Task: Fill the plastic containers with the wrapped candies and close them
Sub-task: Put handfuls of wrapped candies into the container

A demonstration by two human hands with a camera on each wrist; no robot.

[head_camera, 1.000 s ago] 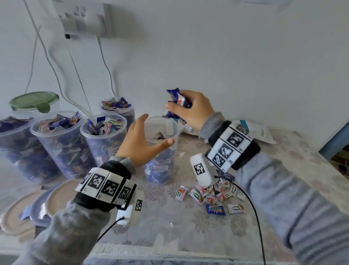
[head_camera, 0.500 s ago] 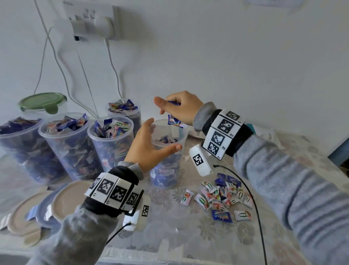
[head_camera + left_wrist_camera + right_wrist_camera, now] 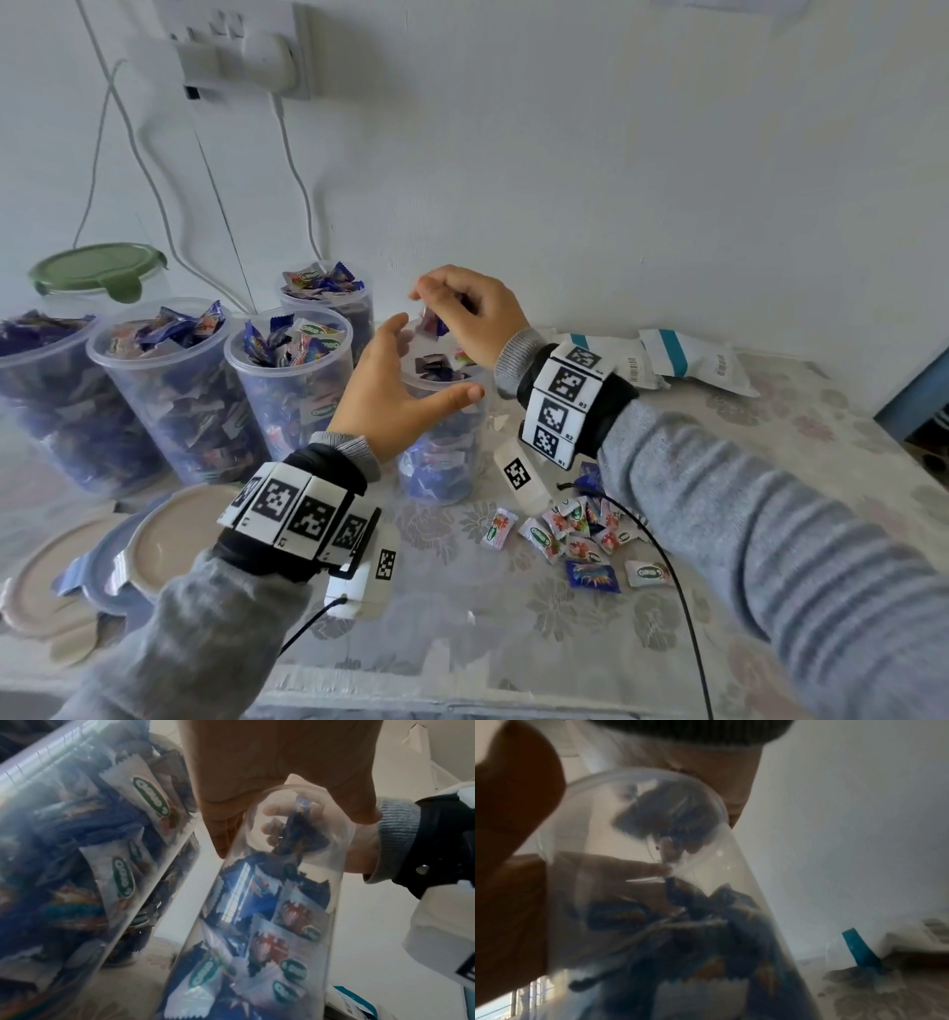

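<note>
left hand (image 3: 393, 395) cupping container (image 3: 441, 462) rim, right hand (image 3: 475, 313) seemingly pinching candy (image 3: 434, 325)

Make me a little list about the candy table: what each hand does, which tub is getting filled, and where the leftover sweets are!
Left hand: wraps round the open container
Right hand: pinches a wrapped candy above that container's mouth
Open container: upright, partly filled, no lid
Full containers: four, heaped, uncovered, on the left
Green lid: on a tub behind them
Loose candies: small pile on the table, right of the open container
Spare lids: lying front left
</note>
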